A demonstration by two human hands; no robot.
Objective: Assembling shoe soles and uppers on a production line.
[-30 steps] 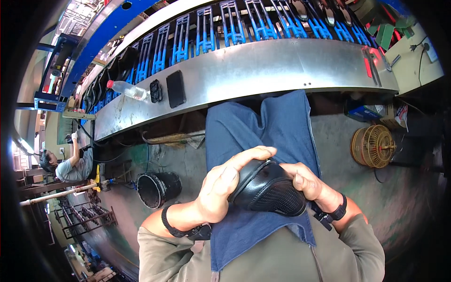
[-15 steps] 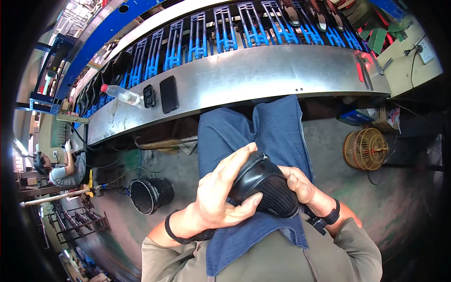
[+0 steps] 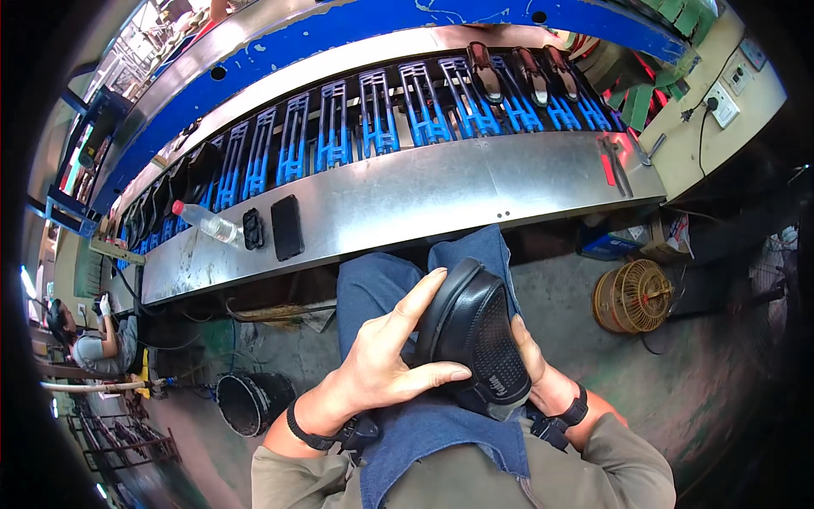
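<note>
A black shoe (image 3: 493, 343) with a perforated side panel is held above my lap, tilted with its perforated side up. My left hand (image 3: 383, 363) grips it from the left, fingers stretched along its edge and thumb across the near part. On the right side, my right hand (image 3: 543, 377) closes round the shoe, its other fingers hidden underneath. A blue denim apron (image 3: 381, 284) covers my legs below the shoe.
Ahead runs a metal-topped bench (image 3: 407, 191) with a bottle (image 3: 208, 222), a phone (image 3: 287, 227) and pliers (image 3: 617, 165). Behind it stand blue racks (image 3: 335, 127), some bearing shoes (image 3: 532, 76). A black bucket (image 3: 253, 403) and wicker basket (image 3: 632, 295) flank me. Another person (image 3: 97, 343) sits far left.
The shoe has been turned and raised to a more upright tilt, showing more of its perforated side. Both hands stay on it. My view has shifted, so the bench appears lower.
</note>
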